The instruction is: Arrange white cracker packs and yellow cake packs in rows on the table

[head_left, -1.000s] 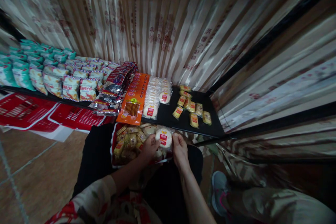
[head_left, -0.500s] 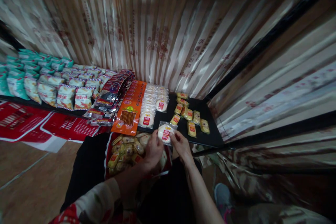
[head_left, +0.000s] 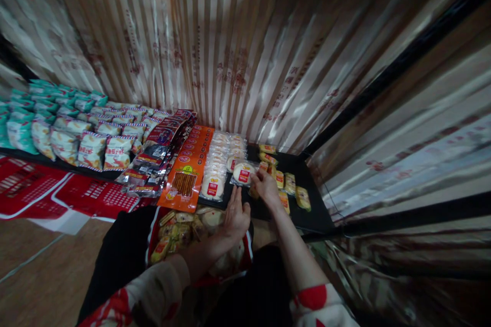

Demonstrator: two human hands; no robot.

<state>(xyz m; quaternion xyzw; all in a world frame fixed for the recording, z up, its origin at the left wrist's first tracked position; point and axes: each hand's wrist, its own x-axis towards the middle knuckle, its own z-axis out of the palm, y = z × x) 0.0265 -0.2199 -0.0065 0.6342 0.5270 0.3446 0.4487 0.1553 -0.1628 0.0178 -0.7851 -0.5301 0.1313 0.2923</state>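
Note:
My right hand (head_left: 265, 190) pinches the right edge of a clear packet holding a round white rice cracker (head_left: 242, 173) with a red label. That packet is at the front of the second column of rice cracker packets (head_left: 213, 184) on the black shelf. Just below it, my left hand (head_left: 237, 215) has its fingers stretched out, the tips close to the packet's lower edge; whether they touch it I cannot tell. Under my left hand, a red bag (head_left: 152, 235) on my lap holds yellow-wrapped snacks (head_left: 180, 230) and more white crackers.
Loose yellow packets (head_left: 303, 198) lie on the shelf's (head_left: 316, 220) right part. Left of the crackers are an orange snack packet (head_left: 186, 168), dark packets (head_left: 157, 148) and rows of white (head_left: 118, 153) and teal chip bags (head_left: 21, 130). A striped curtain (head_left: 230, 36) hangs behind.
The rice cracker packet has moved from above the lap bag forward onto the shelf column. My left hand has let go of it and straightened its fingers; my right hand keeps hold.

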